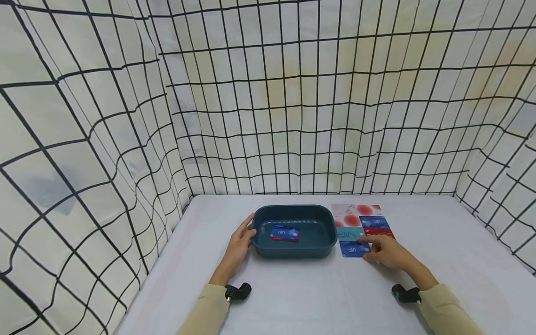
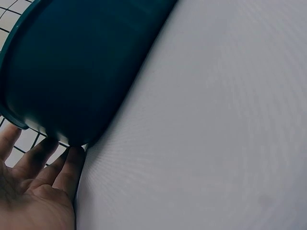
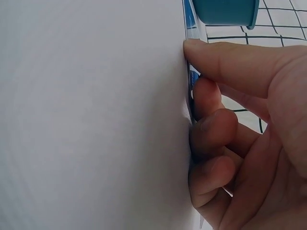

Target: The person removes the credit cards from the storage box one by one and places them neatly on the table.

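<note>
A dark teal plastic bin (image 1: pixel 293 252) stands on the table. My left hand (image 1: pixel 239 242) rests against its left end, thumb at the rim and the other fingers along the outer wall. In the left wrist view, fairly straight fingers (image 2: pixel 67 172) reach the bin's end. Inside the bin lies a blue VIP card (image 1: pixel 284 231) over a red one. My right hand (image 1: pixel 387 251) is low at the right side of another blue VIP card (image 1: pixel 351 250), its thumb and index finger pinching it at the edges. In the right wrist view, the other fingers (image 3: pixel 213 132) are curled against the table.
Behind the right hand lie a teal card (image 1: pixel 348 232), a blue VIP card (image 1: pixel 373 222), a red card (image 1: pixel 377 231) and a pink sheet with red circles (image 1: pixel 351 211). White, black-gridded walls (image 1: pixel 314 116) enclose the table (image 1: pixel 301 293) at the back and sides.
</note>
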A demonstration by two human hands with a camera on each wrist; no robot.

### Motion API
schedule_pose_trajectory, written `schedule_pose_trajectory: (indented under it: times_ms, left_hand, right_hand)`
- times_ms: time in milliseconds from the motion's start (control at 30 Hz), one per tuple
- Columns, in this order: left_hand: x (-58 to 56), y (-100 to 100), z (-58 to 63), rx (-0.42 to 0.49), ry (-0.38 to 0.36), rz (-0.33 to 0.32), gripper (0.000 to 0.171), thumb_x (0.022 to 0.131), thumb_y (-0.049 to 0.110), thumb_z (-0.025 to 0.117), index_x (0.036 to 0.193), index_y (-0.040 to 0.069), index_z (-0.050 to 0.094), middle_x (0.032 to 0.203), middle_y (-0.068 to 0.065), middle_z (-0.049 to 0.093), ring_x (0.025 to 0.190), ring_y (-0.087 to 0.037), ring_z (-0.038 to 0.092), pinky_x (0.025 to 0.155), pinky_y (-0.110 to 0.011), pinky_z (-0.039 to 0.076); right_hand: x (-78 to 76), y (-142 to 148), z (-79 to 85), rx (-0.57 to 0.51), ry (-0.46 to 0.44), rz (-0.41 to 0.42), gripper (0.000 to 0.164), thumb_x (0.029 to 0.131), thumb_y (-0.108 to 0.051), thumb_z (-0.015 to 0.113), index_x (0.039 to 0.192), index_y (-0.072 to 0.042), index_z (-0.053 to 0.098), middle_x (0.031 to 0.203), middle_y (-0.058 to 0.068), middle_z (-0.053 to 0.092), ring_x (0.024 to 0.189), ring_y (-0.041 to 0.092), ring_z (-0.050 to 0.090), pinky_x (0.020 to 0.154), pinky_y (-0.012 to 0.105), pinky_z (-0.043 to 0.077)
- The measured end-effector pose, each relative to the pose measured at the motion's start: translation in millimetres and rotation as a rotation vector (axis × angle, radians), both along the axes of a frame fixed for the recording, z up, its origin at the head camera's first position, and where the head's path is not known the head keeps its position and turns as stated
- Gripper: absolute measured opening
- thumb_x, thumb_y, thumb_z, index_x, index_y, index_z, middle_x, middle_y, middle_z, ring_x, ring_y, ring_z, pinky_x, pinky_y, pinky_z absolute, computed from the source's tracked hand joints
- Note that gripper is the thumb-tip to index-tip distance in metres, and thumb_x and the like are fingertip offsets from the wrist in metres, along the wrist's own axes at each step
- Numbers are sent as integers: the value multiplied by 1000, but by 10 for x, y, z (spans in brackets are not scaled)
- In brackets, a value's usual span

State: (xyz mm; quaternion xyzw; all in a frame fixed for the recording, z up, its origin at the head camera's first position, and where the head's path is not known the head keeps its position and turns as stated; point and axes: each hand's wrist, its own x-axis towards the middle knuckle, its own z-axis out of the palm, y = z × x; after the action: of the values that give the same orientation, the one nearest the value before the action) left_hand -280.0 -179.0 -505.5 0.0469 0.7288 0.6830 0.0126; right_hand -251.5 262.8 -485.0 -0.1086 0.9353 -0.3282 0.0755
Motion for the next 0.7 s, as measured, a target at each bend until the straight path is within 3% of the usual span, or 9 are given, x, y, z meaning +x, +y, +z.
schedule_pose_trajectory:
  times_ms: [400, 700]
  left_hand:
    - [1, -6, 17, 4, 9, 8, 52, 108, 19, 47, 158, 30, 39, 167, -12, 33, 152, -32, 38, 119, -53, 39]
    - [-3, -3, -17, 2, 3, 10, 52, 108, 18, 48, 158, 30, 39, 167, -13, 33, 151, -33, 39, 119, -54, 39]
  right_hand:
    - [-56, 12, 18, -37, 10, 0, 47, 91, -22, 76, 136, -11, 66, 82, 4, 56, 75, 19, 54, 58, 24, 49]
    - [-35, -93, 121, -111, 135, -19, 36, 96, -19, 70, 130, -9, 67, 79, 3, 52, 73, 16, 51, 55, 22, 42]
